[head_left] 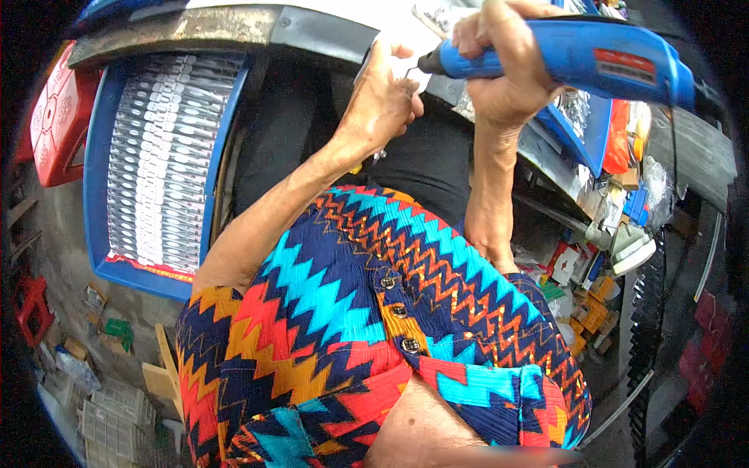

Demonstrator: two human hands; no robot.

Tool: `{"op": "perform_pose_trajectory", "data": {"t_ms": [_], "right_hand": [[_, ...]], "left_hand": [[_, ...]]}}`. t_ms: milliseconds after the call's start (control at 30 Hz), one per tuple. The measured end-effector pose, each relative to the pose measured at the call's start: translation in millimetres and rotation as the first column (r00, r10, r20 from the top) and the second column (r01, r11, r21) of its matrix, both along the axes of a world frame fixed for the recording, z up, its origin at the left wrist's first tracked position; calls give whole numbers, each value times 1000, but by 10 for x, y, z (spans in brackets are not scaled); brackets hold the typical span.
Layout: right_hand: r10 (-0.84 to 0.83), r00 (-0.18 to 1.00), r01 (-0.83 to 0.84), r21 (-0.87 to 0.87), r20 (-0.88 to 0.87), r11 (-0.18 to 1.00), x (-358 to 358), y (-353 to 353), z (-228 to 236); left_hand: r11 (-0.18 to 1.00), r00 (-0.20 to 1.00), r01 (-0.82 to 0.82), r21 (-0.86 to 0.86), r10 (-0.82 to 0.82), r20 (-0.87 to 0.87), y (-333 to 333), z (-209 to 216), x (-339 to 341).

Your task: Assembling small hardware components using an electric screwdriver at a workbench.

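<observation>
My right hand (pixel 511 70) is wrapped round the blue body of an electric screwdriver (pixel 597 58), which lies almost level and points left. The black nose and thin bit of the tool reach to my left hand (pixel 386 97). Those left fingers are closed round a small white piece (pixel 422 81) at the bench's front edge. Most of that piece is hidden by the fingers, so its kind does not show. The bit's tip is close to the piece; whether it touches I cannot tell.
A blue crate (pixel 97 203) with rows of packed white and grey items (pixel 160 156) stands at my left, beside a red plastic stool (pixel 58 117). The bench edge (pixel 328 33) runs across the top. At right are a blue bin (pixel 599 136) and mixed clutter, including orange pieces (pixel 597 308).
</observation>
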State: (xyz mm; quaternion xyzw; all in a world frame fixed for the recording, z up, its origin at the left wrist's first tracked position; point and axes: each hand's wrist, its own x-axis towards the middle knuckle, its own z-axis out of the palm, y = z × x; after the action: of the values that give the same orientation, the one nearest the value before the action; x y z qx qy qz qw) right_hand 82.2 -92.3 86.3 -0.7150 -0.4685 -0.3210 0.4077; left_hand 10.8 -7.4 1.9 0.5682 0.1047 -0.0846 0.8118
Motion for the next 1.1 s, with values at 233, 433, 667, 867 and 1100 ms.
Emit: {"op": "perform_pose_trajectory", "data": {"t_ms": [233,433,667,867,1100], "right_hand": [[350,765,2,546,-540,838,-213,195,-81],[68,851,65,233,-521,970,-252,118,-45],[207,834,46,439,-512,897,-164,8,-96],[146,715,233,431,-683,872,-296,-35,-76],[190,720,196,458,-667,867,-349,1,-47]], "left_hand": [[998,1000,-26,-52,25,-6,-15,-97,-25],[987,1000,-16,-159,15,-12,28,-59,-94],[997,995,-43,-70,49,89,7,-139,4],[938,999,32,-345,-19,40,41,-149,-34],[950,990,131,-284,-111,84,473,198,-78]]}}
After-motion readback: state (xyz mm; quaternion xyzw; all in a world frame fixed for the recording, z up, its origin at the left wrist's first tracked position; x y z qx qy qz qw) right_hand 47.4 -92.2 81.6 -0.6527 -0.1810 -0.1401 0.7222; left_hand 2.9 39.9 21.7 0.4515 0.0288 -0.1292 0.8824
